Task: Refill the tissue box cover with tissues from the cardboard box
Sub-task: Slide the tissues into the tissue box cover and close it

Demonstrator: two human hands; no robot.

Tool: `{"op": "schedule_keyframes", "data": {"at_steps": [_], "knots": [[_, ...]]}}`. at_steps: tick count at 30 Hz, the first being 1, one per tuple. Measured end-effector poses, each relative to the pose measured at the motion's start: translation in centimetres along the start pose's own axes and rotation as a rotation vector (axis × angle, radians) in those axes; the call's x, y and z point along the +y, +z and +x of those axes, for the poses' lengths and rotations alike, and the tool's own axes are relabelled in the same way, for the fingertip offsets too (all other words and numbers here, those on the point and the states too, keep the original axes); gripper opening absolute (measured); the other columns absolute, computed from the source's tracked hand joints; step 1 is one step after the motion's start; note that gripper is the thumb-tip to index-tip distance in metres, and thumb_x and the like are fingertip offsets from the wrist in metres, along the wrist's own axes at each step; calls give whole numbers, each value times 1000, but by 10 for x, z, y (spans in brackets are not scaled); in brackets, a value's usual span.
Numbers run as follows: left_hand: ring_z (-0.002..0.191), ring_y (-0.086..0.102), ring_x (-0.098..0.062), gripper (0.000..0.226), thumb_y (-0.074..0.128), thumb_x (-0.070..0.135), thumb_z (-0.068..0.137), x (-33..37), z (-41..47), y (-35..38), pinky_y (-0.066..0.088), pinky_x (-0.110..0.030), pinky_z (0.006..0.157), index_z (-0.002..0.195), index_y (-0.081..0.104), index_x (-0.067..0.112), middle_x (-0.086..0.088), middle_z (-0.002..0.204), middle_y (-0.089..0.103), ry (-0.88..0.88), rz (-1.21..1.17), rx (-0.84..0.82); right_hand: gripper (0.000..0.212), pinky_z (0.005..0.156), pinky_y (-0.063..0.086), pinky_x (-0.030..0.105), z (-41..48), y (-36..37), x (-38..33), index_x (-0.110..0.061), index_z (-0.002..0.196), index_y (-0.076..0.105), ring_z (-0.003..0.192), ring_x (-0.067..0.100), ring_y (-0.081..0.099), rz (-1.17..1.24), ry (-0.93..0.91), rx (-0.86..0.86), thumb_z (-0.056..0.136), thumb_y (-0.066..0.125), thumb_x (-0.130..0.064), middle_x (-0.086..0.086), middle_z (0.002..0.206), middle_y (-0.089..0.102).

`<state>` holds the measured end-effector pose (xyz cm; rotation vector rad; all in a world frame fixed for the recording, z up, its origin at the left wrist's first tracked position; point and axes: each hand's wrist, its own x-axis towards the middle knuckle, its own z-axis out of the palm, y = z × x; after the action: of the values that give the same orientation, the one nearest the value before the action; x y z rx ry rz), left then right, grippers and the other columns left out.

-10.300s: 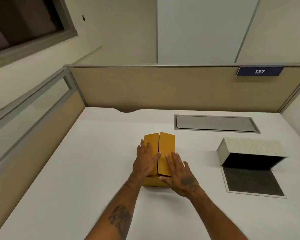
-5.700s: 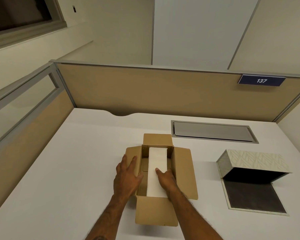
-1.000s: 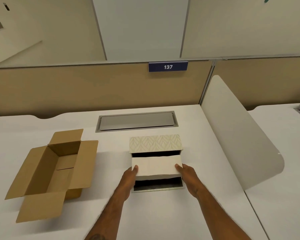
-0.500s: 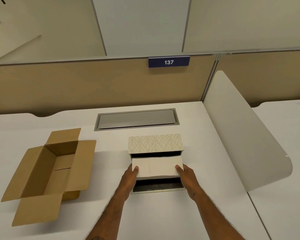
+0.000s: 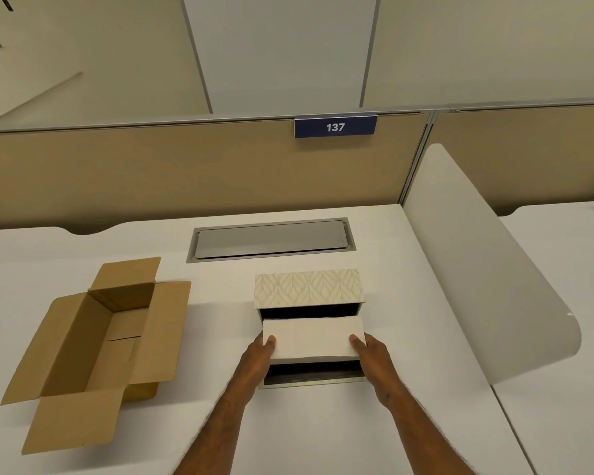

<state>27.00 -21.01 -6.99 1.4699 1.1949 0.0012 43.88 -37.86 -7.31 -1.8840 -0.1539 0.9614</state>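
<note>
A white stack of tissues (image 5: 311,338) is held flat between my left hand (image 5: 257,358) and my right hand (image 5: 372,354), one at each short end. It hovers over the dark base flap (image 5: 314,373) of the tissue box cover (image 5: 307,287), whose leaf-patterned body lies on its side with its dark opening facing me. The stack's far edge sits at that opening. The brown cardboard box (image 5: 93,344) stands at the left with its flaps spread and nothing visible inside.
A grey metal cable hatch (image 5: 271,240) is set into the white desk (image 5: 408,423) behind the cover. A curved white divider panel (image 5: 487,286) rises along the desk's right side. A tan partition with a sign reading 137 (image 5: 335,126) closes the back.
The tissue stack has edged slightly toward the cover's opening in my two hands. Earlier it lay in the cardboard box, which now stands with nothing in it.
</note>
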Motion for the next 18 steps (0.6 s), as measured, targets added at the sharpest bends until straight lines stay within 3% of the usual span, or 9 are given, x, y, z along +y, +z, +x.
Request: {"op": "schedule_keyframes", "data": {"at_steps": [8,18], "knots": [[135,40,-29,50,31,39,103,-1,-4,6,34,-44,114,150,26,21,-8,150,40,23,-15,40,44,106,42,35,-5,1,-2,-16,142,43,119,20,52,-98,-82,12,102,40,-36,4,137,56],[136,39,-28,52,29,39,103,-2,-5,7,32,-43,115,151,25,18,-8,152,38,-1,-27,32,51,111,39,41,-9,3,-10,-17,148,32,132,27,46,-208,-43,-25,102,32,-41,8,147,46]]}}
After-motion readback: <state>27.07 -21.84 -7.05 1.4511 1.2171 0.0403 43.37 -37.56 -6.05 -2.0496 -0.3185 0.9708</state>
